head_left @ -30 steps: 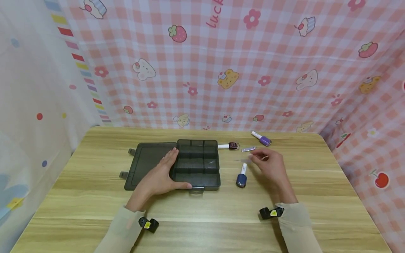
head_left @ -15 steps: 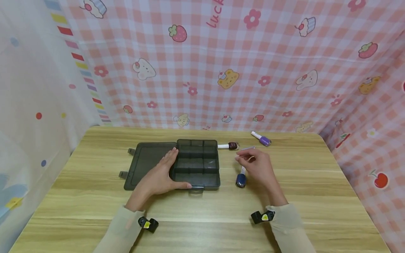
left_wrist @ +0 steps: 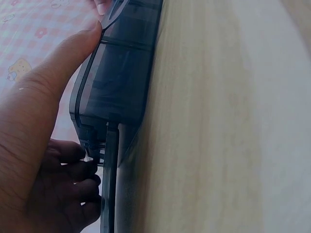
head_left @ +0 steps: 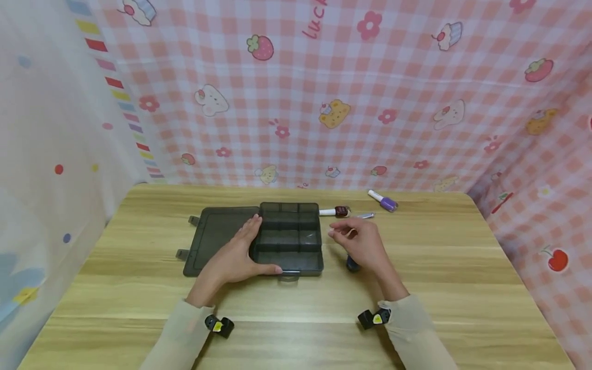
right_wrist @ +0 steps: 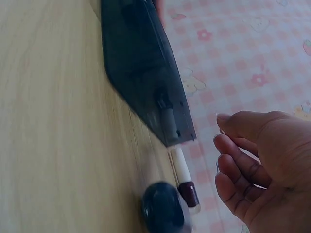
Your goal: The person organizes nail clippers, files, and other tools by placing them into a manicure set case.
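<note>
Compartment box [head_left: 288,240] lies open on the desk [head_left: 296,339], its lid [head_left: 217,234] folded out to the left. Fingers spread, the left hand [head_left: 233,261] braces it, thumb on the front rim. Just off the box's right side, the right hand [head_left: 361,240] pinches a pale sliver [head_left: 330,232] too faint to identify. Loading seems the step; next probably calls for lowering it into a compartment. That hand partly hides a dark blue bottle [head_left: 353,265].
</note>
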Available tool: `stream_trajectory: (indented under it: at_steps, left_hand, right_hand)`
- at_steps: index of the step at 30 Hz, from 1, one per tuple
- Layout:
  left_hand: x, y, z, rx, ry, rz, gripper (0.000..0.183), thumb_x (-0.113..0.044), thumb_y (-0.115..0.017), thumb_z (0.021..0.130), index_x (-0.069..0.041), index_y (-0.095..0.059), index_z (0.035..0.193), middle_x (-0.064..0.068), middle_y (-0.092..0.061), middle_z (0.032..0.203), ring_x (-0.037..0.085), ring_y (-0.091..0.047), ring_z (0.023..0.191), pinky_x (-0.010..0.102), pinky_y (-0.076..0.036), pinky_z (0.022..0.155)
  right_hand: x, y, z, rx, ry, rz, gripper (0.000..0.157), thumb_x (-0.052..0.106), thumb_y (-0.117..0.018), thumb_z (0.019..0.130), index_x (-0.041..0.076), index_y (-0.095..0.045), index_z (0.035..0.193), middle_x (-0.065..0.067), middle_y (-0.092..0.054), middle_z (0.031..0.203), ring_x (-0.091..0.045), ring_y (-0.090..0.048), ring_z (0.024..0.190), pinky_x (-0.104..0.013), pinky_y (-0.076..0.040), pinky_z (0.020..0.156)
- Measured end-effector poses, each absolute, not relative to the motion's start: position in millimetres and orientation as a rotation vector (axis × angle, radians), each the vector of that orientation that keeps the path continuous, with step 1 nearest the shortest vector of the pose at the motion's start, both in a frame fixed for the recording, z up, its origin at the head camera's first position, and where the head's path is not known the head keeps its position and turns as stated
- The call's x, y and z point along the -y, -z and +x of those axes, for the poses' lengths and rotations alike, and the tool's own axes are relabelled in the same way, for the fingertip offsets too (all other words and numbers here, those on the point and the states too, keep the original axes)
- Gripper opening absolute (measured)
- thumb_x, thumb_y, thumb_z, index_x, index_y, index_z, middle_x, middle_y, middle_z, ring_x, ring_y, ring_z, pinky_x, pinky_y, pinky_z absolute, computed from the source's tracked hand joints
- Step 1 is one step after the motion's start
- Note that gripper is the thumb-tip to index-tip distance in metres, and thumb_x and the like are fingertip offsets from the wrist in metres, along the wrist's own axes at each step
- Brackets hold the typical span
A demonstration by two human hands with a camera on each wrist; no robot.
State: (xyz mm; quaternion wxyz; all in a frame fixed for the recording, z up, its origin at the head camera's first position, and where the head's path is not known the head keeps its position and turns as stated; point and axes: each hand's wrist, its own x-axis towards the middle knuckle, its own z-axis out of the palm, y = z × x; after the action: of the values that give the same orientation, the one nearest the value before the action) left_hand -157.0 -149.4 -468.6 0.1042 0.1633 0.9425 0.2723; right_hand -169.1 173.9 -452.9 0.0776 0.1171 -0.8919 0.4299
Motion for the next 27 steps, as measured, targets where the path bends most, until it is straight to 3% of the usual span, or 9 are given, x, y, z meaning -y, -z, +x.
stream_trajectory:
  at_steps: [18,27]
  left_hand:
    - [152,467,-156,-2.788,-0.802,0.479,0.139,-0.089,-0.07,0.065,-0.018,-0.008,0.167,0.0,-0.005,0.175,0.03,-0.01,0.162,0.06,-0.028,0.123]
    - [150,465,-155,-2.789,-0.805,0.478,0.139,-0.088,-0.071,0.065,-0.017,-0.009,0.167,-0.001,-0.005,0.175,0.027,-0.01,0.162,0.06,-0.029,0.123]
  right_hand:
    - [-146,456,-178,2.721,-1.216,0.507,0.011,0.02,-0.079,0.092,0.013,-0.081,0.1,0.001,-0.076,0.09,-0.012,-0.066,0.08,-0.024,-0.054,0.071]
    - [-150,459,-179,2.744,-1.241,0.491,0.022,0.026,-0.077,0.094,0.009,-0.08,0.108,0.001,-0.077,0.094,-0.013,-0.067,0.082,-0.027,-0.057,0.073]
